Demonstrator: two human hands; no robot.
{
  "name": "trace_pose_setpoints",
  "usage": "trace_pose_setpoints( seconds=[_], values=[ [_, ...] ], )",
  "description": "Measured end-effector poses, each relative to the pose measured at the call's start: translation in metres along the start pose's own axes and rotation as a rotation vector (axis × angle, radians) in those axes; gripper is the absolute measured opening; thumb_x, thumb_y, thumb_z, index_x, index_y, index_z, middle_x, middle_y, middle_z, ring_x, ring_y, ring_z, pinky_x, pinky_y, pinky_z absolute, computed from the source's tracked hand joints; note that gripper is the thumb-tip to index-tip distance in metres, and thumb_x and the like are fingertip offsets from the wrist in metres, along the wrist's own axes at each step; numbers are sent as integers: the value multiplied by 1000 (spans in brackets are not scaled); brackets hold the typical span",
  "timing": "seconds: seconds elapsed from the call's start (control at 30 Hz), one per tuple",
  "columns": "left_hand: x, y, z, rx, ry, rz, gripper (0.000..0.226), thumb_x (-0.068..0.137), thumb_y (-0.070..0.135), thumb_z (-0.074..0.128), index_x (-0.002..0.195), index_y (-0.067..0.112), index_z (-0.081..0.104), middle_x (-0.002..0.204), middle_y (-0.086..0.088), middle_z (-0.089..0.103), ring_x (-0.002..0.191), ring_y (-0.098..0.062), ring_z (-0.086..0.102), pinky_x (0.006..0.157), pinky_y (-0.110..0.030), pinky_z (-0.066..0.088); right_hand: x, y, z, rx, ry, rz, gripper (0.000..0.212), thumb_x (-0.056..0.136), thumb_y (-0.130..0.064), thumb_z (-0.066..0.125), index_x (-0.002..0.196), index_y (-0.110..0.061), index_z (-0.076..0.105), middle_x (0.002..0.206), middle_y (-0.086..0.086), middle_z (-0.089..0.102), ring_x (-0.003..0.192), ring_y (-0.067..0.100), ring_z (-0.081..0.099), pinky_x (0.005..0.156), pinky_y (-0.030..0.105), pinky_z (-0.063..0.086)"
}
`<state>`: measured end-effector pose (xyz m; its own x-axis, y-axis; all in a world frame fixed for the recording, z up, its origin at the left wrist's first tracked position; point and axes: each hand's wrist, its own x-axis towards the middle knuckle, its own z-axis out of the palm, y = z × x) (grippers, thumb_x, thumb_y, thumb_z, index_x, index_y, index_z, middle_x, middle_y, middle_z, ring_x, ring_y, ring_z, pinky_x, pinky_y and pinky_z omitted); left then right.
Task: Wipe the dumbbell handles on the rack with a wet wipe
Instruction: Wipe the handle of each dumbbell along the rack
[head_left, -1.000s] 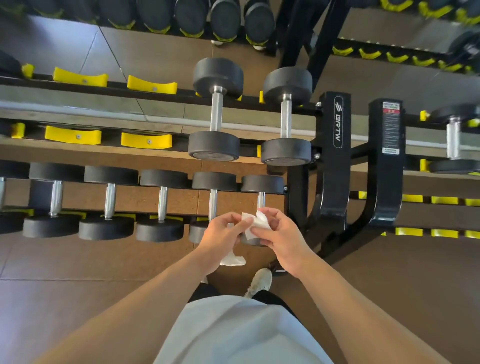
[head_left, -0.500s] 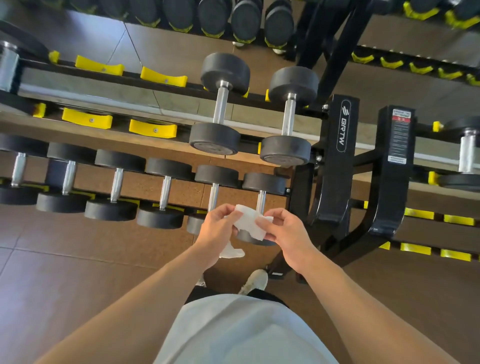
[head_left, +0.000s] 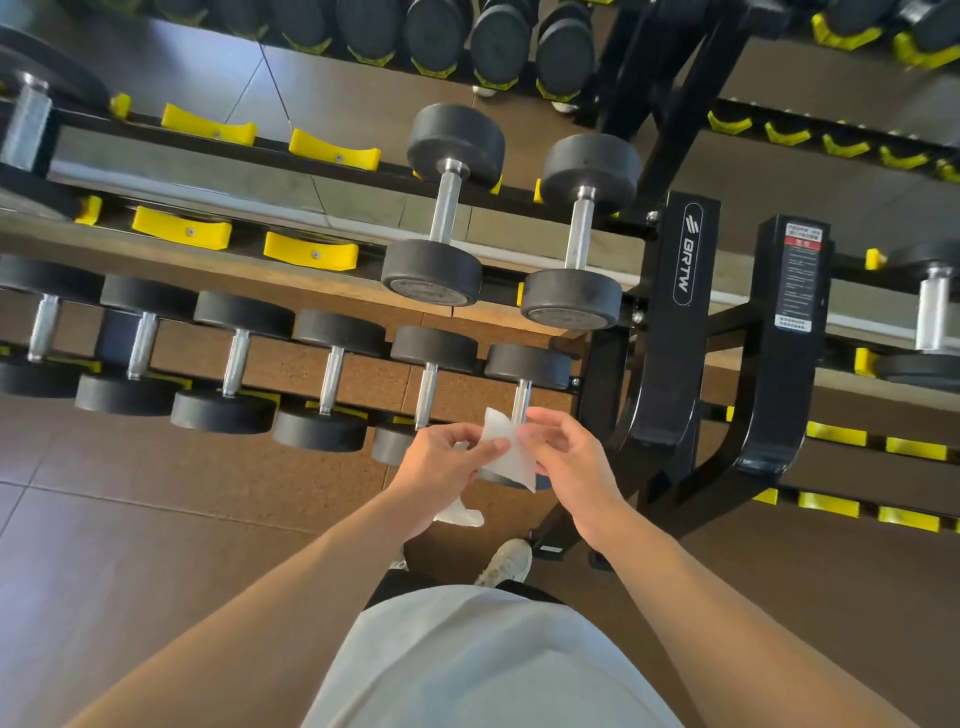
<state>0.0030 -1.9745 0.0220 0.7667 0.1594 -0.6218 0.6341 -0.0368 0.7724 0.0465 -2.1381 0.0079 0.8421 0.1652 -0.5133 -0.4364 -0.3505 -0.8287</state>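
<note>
Left hand (head_left: 441, 462) and right hand (head_left: 563, 457) pinch opposite edges of wet wipe (head_left: 506, 452), spreading it; wipe held just before rightmost lower-tier dumbbell handle (head_left: 521, 400); step judged preparation, no wiping begun; next: wrap wipe round handle on dumbbell rack (head_left: 670, 332).

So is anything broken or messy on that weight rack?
Nothing looks broken or spilled. The only gap: two pairs of yellow cradles on the upper shelf hold no dumbbells. Both hands, left hand and right hand, hold the wet wipe.
</note>
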Motion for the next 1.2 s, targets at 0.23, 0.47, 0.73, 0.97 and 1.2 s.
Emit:
trace_pose_setpoints(
  seconds=[0.23, 0.47, 0.73, 0.97, 1.2],
  values=[
    [0, 5, -3, 92, -24, 8, 29, 81, 47, 78, 86, 18, 73, 85, 5, 70, 78, -10, 60, 69, -22, 41, 1, -5, -1, -8, -98, -22, 21, 82, -47, 70, 100, -36, 72, 101, -17, 71, 103, 11, 65, 94, 35, 55],
    [1, 3, -7, 140, -50, 58, 33, 77, 42, 83, 86, 13, 71, 79, 2, 71, 65, -6, 58, 57, -15, 46, -3, -10, 1, 60, -187, 58, 17, 87, -34, 70, 102, -26, 73, 99, -5, 73, 100, 16, 69, 91, 36, 58],
    [-1, 2, -9, 154, -40, 87, 26, 81, 37, 82, 86, 14, 71, 84, 1, 71, 76, -12, 63, 65, -19, 49, -11, -16, 9, 75, -100, 37, 13, 96, -29, 62, 103, -21, 70, 96, -4, 73, 95, 19, 70, 81, 28, 59],
    [-3, 1, -10, 265, -10, 161, 20, 83, 31, 81, 83, 15, 69, 80, 3, 68, 70, -11, 58, 64, -25, 52, -18, -26, 15, 286, -120, 119, 35, 80, -38, 72, 108, -17, 71, 95, 6, 75, 90, 22, 74, 84, 41, 60],
    [-8, -4, -15, 284, -39, 183, 21, 83, 32, 81, 82, 18, 67, 81, 7, 66, 76, -8, 58, 67, -20, 46, -22, -20, 24, 242, -102, 156, 13, 94, -17, 64, 104, -15, 73, 96, 7, 74, 92, 21, 73, 86, 37, 59]
  ],
)
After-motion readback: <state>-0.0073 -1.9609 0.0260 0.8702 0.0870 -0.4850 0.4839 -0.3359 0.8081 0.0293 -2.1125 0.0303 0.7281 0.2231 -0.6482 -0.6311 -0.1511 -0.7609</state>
